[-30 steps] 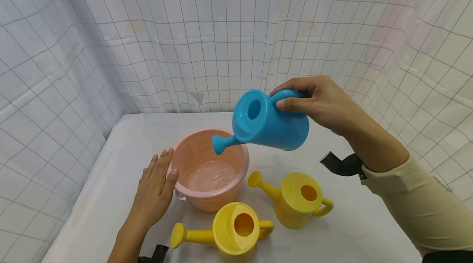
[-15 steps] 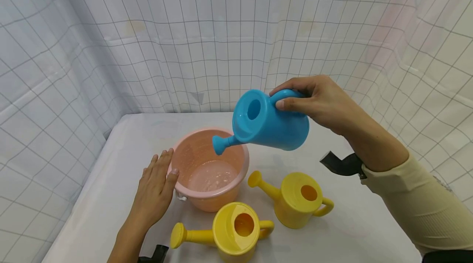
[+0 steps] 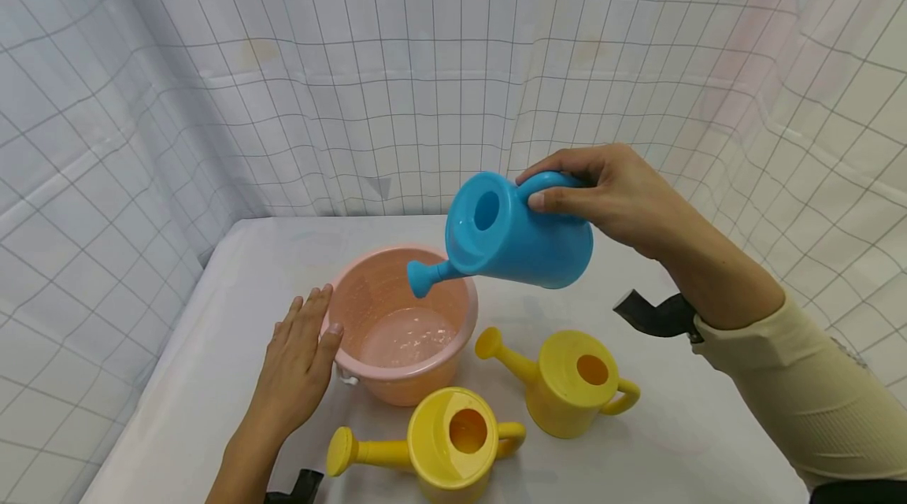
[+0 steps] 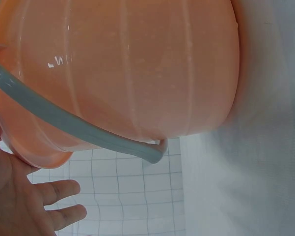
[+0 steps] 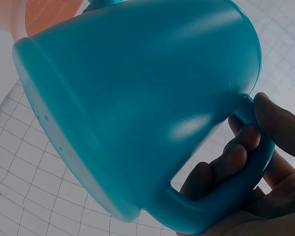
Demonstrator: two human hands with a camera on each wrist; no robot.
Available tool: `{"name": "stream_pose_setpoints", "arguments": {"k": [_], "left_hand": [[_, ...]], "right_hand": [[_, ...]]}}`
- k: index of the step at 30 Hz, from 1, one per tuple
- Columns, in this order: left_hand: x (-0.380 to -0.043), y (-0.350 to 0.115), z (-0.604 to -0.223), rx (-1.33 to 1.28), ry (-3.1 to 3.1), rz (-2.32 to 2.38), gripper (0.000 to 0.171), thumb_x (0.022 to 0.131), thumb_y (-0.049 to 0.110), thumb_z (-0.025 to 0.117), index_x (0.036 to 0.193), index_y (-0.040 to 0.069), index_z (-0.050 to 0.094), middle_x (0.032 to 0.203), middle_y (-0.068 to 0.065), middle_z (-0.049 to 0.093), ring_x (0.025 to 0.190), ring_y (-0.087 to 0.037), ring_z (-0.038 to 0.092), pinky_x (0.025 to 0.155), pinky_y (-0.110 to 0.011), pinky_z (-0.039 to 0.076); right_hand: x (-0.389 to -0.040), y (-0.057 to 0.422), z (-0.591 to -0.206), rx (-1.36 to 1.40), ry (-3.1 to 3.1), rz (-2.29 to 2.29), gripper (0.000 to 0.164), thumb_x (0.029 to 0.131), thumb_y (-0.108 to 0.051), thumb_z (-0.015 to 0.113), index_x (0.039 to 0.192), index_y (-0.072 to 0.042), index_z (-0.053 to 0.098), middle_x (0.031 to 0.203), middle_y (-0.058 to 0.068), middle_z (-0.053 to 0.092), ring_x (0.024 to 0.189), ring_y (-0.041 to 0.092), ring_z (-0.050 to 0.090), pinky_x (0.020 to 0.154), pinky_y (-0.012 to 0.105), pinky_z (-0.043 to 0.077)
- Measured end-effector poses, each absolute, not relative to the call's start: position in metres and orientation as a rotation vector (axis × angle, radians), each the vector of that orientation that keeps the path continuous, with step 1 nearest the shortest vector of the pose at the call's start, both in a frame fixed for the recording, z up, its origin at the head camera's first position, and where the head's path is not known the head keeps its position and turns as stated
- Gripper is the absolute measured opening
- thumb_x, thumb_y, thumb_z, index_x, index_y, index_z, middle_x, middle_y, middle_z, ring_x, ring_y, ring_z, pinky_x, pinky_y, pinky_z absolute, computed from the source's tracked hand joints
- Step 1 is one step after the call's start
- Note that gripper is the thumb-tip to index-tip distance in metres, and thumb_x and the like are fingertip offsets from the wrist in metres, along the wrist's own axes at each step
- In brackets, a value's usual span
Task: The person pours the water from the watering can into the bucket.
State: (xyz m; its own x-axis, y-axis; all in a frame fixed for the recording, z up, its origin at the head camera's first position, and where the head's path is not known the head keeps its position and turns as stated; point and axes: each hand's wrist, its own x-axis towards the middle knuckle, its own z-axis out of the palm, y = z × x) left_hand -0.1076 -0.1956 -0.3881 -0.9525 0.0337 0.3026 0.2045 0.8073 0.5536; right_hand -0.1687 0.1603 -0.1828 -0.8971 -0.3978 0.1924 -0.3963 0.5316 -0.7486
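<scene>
My right hand (image 3: 602, 193) grips the handle of a blue watering can (image 3: 538, 244); in the right wrist view the fingers curl through the handle (image 5: 226, 206). Tilted forward, the can holds its spout (image 3: 425, 276) over a pink bucket (image 3: 464, 331). Shallow water with bubbles (image 3: 411, 339) lies on the bucket's floor. Against the bucket's left rim rests my left hand (image 3: 298, 366), fingers straight. From the left wrist view, the bucket's side (image 4: 137, 64) and its grey carrying handle (image 4: 78, 128) show beside that hand (image 4: 19, 196).
Two yellow watering cans stand upright on the white-covered table (image 3: 212, 315). One yellow can (image 3: 453, 441) is in front of the bucket, the other yellow can (image 3: 570, 386) to its right. A white gridded curtain (image 3: 453, 79) hangs behind and at both sides.
Both hands and the blue watering can hold almost the same place. Only the ripples and bubbles on the water in the bucket differ.
</scene>
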Motion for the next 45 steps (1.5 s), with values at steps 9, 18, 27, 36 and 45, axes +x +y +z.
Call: {"name": "stream_pose_setpoints", "arguments": {"k": [9,18,27,36,45], "left_hand": [[-0.1079,-0.1956,-0.3888,-0.179,-2.715,-0.876,0.054,0.101,0.037,0.035,0.152,0.027,0.018,0.156,-0.016,0.025,0.145,-0.040,0.013,0.110,-0.069,0.009],[-0.1089,-0.1956,-0.3894,-0.179,-2.712,-0.870,0.054,0.101,0.037,0.036,0.152,0.027,0.018,0.155,-0.016,0.025,0.145,-0.041,0.013,0.110,-0.069,0.009],[-0.1086,-0.1954,-0.3888,-0.174,-2.718,-0.869,0.055,0.101,0.037,0.035,0.152,0.027,0.018,0.156,-0.016,0.025,0.145,-0.041,0.013,0.110,-0.068,0.009],[-0.1088,-0.1959,-0.3892,-0.179,-2.714,-0.875,0.054,0.101,0.037,0.036,0.152,0.027,0.019,0.156,-0.016,0.025,0.145,-0.041,0.013,0.110,-0.069,0.009],[-0.1087,-0.1956,-0.3895,-0.178,-2.712,-0.878,0.054,0.101,0.037,0.036,0.152,0.027,0.018,0.156,-0.015,0.025,0.145,-0.041,0.013,0.109,-0.069,0.009]], "right_hand": [[-0.1687,0.1602,-0.1825,-0.708,2.750,-1.333,0.030,0.088,-0.030,0.066,0.114,-0.015,0.069,0.121,0.007,0.064,0.112,0.030,0.058,0.097,0.059,0.045],[-0.1724,0.1604,-0.1841,-0.698,2.777,-1.288,0.030,0.087,-0.033,0.067,0.114,-0.019,0.068,0.120,0.003,0.064,0.110,0.026,0.058,0.095,0.055,0.048],[-0.1726,0.1605,-0.1841,-0.705,2.765,-1.295,0.030,0.087,-0.032,0.067,0.114,-0.018,0.068,0.120,0.003,0.065,0.111,0.025,0.058,0.096,0.054,0.047],[-0.1728,0.1604,-0.1843,-0.714,2.760,-1.296,0.030,0.087,-0.031,0.067,0.114,-0.018,0.068,0.120,0.003,0.064,0.111,0.026,0.058,0.096,0.055,0.047],[-0.1729,0.1598,-0.1842,-0.718,2.757,-1.294,0.029,0.086,-0.031,0.068,0.113,-0.019,0.069,0.118,0.003,0.065,0.110,0.025,0.059,0.095,0.054,0.048]]}}
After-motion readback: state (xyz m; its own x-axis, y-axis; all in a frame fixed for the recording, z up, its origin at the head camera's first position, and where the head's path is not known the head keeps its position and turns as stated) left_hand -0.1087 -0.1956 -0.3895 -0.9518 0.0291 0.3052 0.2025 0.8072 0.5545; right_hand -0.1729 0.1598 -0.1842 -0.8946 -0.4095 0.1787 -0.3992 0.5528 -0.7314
